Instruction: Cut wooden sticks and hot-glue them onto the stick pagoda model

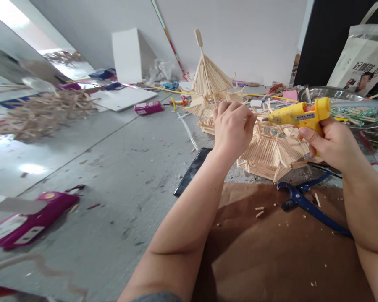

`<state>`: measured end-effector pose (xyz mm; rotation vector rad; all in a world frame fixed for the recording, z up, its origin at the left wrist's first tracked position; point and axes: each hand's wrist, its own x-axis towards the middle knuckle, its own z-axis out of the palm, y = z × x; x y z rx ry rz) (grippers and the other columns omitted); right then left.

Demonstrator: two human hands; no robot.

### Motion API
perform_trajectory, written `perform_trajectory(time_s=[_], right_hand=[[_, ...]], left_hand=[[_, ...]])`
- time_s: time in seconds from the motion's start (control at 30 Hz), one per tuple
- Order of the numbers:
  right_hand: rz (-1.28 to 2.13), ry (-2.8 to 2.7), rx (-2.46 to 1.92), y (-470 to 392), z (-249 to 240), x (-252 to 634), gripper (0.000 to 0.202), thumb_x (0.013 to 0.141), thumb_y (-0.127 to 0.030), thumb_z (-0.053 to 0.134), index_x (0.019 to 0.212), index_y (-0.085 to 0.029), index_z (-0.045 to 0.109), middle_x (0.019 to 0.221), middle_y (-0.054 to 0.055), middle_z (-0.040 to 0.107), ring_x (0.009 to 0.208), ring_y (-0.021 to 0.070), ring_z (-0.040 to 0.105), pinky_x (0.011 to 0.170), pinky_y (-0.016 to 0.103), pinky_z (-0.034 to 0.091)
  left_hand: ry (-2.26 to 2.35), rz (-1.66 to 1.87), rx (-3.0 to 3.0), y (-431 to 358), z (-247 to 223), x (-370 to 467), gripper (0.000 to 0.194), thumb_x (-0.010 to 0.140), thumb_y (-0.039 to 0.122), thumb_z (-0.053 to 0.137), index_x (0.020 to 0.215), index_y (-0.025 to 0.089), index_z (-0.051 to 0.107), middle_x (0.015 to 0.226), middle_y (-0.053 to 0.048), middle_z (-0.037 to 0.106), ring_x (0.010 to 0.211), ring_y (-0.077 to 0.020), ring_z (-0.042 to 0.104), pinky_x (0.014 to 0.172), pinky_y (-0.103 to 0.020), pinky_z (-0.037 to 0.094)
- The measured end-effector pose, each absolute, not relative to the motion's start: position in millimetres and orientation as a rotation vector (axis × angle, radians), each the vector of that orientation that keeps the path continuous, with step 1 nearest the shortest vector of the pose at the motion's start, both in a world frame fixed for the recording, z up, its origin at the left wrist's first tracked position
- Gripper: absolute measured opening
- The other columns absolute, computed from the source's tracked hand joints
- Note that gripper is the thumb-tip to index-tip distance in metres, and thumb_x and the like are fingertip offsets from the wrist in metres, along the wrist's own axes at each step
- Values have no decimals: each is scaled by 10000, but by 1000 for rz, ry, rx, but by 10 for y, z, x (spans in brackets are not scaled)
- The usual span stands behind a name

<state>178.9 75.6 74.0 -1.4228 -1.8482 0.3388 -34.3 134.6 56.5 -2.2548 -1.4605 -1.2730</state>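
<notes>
My right hand (338, 140) grips a yellow hot glue gun (302, 114) by its handle, its nozzle pointing left. Close to that nozzle tip, the fingers of my left hand (233, 128) are pinched together; whatever they hold is too small or hidden to make out. Below both hands sits a many-sided model roof section (271, 153) built of thin wooden sticks. A taller stick model with a pointed roof (208, 77) stands behind my left hand, which partly covers it.
Blue-handled pliers (308, 205) and stick offcuts lie on the brown sheet (271, 251). A dark phone (193, 170) rests beside my left forearm. Purple power strips (34, 218) and a stick pile (50, 113) are leftward; a metal bowl (334, 93) and paper bag (359, 54) stand at right.
</notes>
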Motion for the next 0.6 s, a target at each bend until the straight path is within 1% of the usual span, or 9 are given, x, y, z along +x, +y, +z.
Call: perform_trajectory(time_s=[0.2,0.4,0.6], right_hand=[[354,-1831,-1422,767,737,1817,405,790,-582,496,907,-210,605,587,17,554,584,180,554,494,296,402],[355,-1835,-1428,758,745,1818,425,784,-600,490,898,-208,610,564,20,553,571,188,559,491,303,403],[364,-1810,-1451,755,756,1814,416,780,-602,497,879,-211,596,530,-2,541,490,156,518,474,297,396]], left_hand=[[-1424,-1261,-2257,1356,547,-352,122,810,227,484,699,210,533,837,-41,636,932,-236,518,855,-439,384],[-1411,-1245,-2253,1360,549,-361,141,819,249,478,691,214,526,829,-37,639,916,-232,516,841,-429,390],[-1405,-1237,-2271,1351,564,-359,146,823,247,470,692,216,529,853,-45,637,922,-239,512,842,-433,387]])
